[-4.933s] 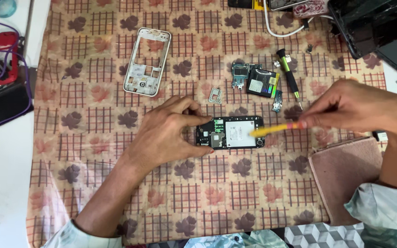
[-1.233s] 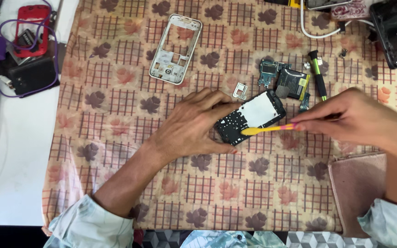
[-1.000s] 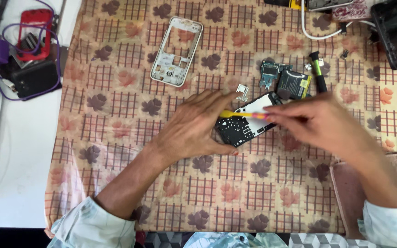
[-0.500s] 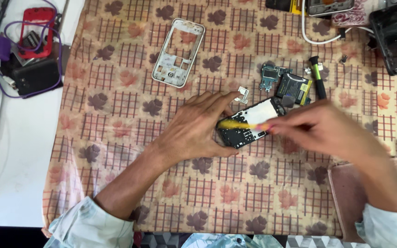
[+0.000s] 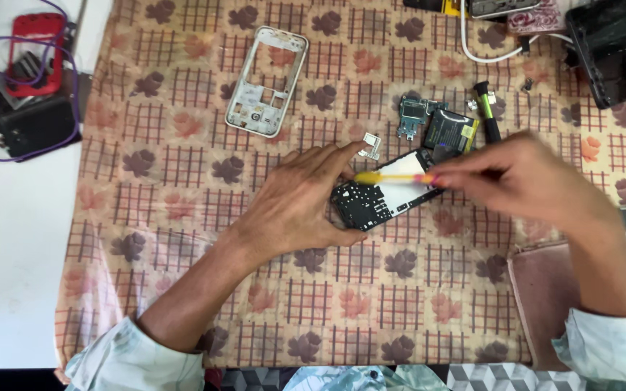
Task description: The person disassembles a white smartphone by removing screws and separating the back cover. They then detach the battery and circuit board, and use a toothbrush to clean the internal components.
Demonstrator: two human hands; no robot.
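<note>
My left hand (image 5: pixel 295 203) holds a stripped black phone body (image 5: pixel 382 197) flat on the patterned cloth (image 5: pixel 182 217), with fingers along its near and left edges. Held in my right hand (image 5: pixel 519 181) is a thin yellow tool (image 5: pixel 393 177), whose tip rests over the phone's upper left corner. A small silver bracket (image 5: pixel 370 145) lies just beyond my left fingertips.
A white phone frame (image 5: pixel 267 81) lies at the upper middle. Small boards and a battery (image 5: pixel 436 129) sit behind the phone, beside a black and green screwdriver (image 5: pixel 485 108). A red phone case on a black box (image 5: pixel 30 80) is far left. A brown pouch (image 5: pixel 545 297) lies right.
My right hand has moved left over the phone, bringing the yellow tool's tip from its right side to its upper left corner. My left hand has stayed on the phone.
</note>
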